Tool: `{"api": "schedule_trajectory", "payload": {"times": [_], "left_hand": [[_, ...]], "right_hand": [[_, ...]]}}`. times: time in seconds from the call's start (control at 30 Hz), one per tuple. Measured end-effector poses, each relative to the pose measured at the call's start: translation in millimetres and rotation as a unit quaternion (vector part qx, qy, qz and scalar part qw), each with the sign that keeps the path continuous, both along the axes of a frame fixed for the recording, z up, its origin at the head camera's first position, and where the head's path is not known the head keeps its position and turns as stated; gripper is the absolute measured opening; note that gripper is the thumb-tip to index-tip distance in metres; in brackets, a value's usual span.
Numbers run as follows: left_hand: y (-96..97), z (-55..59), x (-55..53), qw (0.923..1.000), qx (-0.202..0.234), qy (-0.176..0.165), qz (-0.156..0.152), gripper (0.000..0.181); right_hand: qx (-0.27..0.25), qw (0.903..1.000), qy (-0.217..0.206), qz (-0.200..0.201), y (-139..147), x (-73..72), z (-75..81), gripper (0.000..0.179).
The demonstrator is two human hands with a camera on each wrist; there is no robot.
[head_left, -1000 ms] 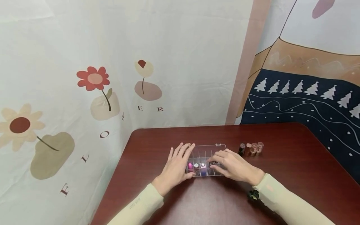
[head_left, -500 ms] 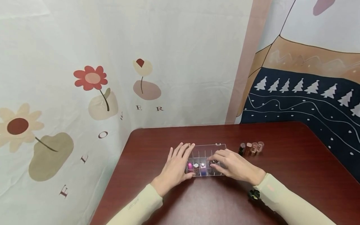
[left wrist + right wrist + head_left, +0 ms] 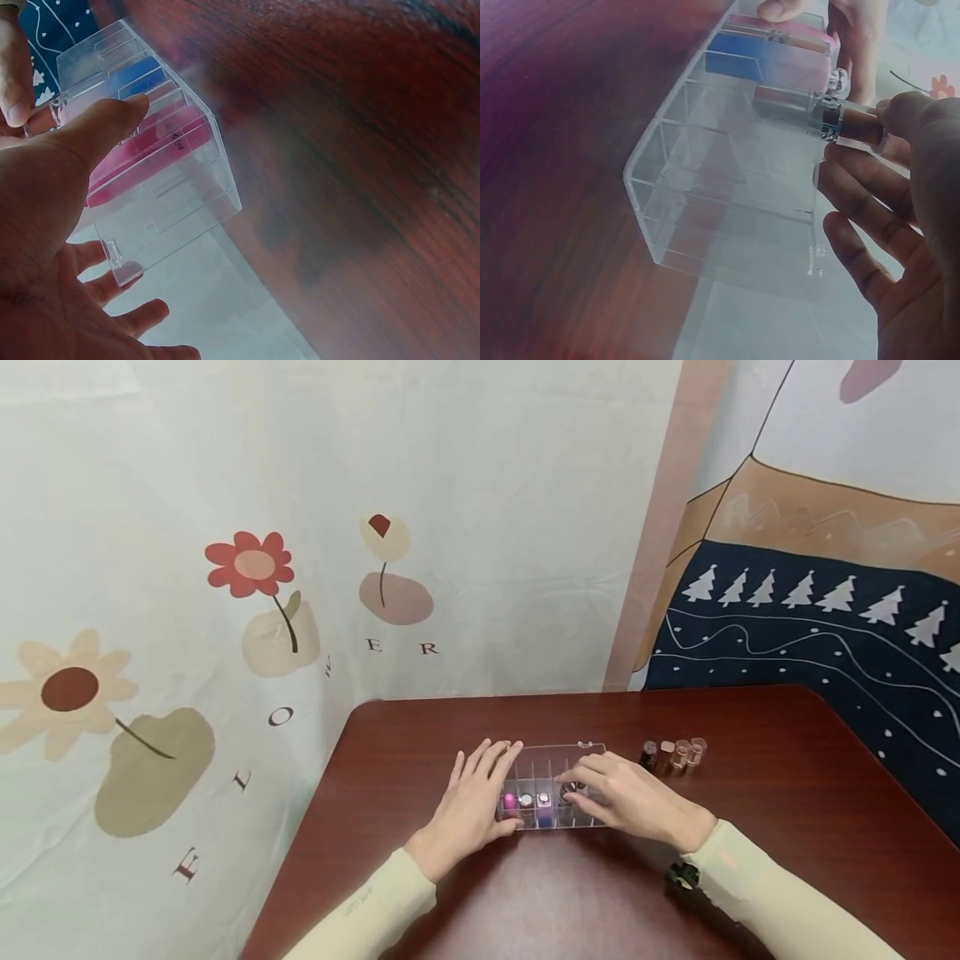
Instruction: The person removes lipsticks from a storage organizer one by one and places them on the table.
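Cylindrical tube with a clear cap, dark band and brown core [image 3: 831, 118] is pinched between the thumb and fingers of the right hand [image 3: 628, 797]. Its lower part stands inside a slot of the clear plastic divided organizer box [image 3: 712, 180], directly under the grip. Handling of the tube at this slot is judged the step in hand; whether it is being put in or drawn out cannot be told. For the next move, a straight path between the thin dividers seems called for. Left of the grip, the box's end is spanned by the left hand [image 3: 467, 802], fingers spread and thumb against the near wall, apparently for steadying. Just left of the pinched tube, a blue and pale-pink blocky container [image 3: 784, 66] could be bumped; farther left, a bright pink container [image 3: 161, 154] is held in its compartment. Beyond and right of the grip, four small tubes [image 3: 665, 762] are grouped on the glossy red-brown table [image 3: 555, 902].
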State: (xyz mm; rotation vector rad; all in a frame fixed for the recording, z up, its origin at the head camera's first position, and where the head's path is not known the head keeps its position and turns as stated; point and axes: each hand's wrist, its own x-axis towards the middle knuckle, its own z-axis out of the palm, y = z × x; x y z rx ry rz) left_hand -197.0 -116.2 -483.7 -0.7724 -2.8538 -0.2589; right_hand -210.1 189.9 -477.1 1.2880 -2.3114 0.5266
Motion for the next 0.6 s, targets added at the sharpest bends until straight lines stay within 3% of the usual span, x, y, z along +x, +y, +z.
{"api": "schedule_trajectory", "payload": {"times": [0.37, 0.6], "left_hand": [[0.4, -3.4, -0.5, 1.0000, 0.001, 0.002, -0.001, 0.128], [0.5, -0.3, -1.0, 1.0000, 0.007, -0.002, -0.002, 0.128]], "right_hand": [[-0.010, 0.9998, 0.015, 0.006, 6, -0.6, 11.2, 0.030], [-0.021, 0.9986, 0.047, 0.009, 11, -4.1, 16.9, 0.030]]}}
